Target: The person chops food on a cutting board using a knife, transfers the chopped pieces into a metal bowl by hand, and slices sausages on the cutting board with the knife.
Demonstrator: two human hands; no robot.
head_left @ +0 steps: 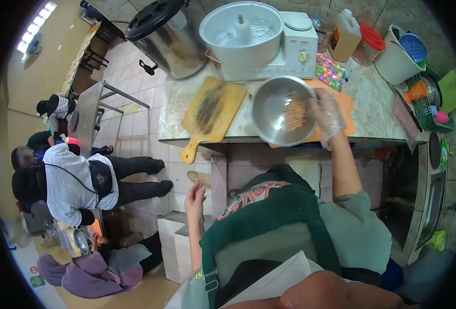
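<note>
My right hand, in a clear plastic glove, grips the right rim of a metal mixing bowl. Inside the bowl lies a heap of light-brown, crumbly food; its kind I cannot make out. The bowl sits at the counter's front edge, partly over an orange cutting mat. My left hand is held up in front of the counter, bare, loosely open and touching nothing. Left of the bowl lies a wooden cutting board with a dark stain, its handle sticking out past the edge.
Behind the bowl stand a white stand mixer, a large metal urn and a bag of colourful sweets. A bottle, a red-lidded jar and a white bucket stand at right. Other people work at left.
</note>
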